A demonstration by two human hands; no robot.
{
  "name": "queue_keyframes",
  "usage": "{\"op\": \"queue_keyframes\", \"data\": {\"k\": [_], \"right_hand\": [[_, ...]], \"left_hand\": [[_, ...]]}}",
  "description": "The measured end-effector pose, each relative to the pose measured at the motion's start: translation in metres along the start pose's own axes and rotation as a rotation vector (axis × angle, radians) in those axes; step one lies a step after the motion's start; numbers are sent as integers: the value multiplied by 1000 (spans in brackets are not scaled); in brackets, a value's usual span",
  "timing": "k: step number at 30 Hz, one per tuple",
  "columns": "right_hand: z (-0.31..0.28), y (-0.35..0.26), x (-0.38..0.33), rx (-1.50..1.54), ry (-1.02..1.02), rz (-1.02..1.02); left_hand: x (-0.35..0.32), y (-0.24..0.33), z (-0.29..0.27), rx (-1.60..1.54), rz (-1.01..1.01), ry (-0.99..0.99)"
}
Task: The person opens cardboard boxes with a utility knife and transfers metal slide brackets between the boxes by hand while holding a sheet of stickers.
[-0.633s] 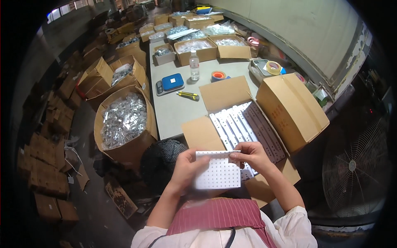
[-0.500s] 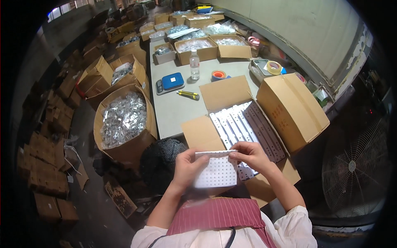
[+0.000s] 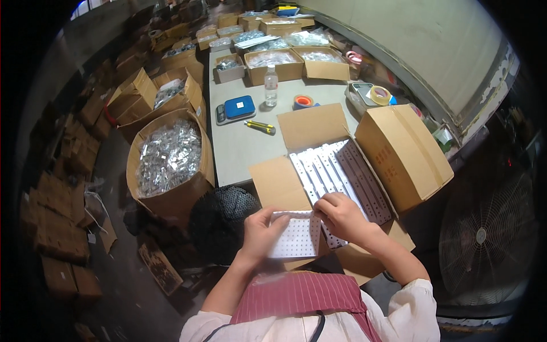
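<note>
"So, where is the sheet (image 3: 297, 238)?"

"Just in front of the open box (image 3: 319, 171), near its front flap. My left hand (image 3: 261, 231) pinches its left edge and my right hand (image 3: 342, 215) pinches the top right corner."

"How do I hold it well?"

"I think flat and gentle. Keep both grips even, so it does not bend or tip toward the box."

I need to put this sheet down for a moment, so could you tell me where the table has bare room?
The grey table is bare between the blue scale, the yellow knife and the open box's flaps, down to its near edge. The far end is crowded with cartons; tape rolls fill the right.
</note>
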State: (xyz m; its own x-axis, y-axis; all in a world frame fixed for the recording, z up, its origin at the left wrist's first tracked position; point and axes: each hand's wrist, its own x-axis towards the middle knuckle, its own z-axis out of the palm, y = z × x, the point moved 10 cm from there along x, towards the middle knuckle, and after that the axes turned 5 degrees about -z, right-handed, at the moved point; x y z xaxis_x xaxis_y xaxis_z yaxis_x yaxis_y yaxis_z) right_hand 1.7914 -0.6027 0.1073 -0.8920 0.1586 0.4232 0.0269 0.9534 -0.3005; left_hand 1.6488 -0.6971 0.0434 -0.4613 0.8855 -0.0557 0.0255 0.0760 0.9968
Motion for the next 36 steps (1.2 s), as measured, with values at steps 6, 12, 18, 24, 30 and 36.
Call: {"op": "queue_keyframes", "data": {"k": [6, 12, 18, 24, 30, 36], "right_hand": [[-2, 33, 6, 293, -60, 146], [26, 80, 0, 392, -325, 372], [44, 74, 7, 283, -406, 297], [37, 65, 13, -65, -262, 138], [8, 89, 4, 268, -251, 308], [29, 70, -11, 82, -348, 201]], "left_hand": [[8, -52, -16, -179, -95, 3], [1, -68, -15, -247, -176, -28], [-2, -71, -10, -297, -224, -41], [-1, -76, -9, -293, -225, -40], [0, -76, -10, -336, -234, -48], [2, -76, -9, -322, -223, -59]]}}
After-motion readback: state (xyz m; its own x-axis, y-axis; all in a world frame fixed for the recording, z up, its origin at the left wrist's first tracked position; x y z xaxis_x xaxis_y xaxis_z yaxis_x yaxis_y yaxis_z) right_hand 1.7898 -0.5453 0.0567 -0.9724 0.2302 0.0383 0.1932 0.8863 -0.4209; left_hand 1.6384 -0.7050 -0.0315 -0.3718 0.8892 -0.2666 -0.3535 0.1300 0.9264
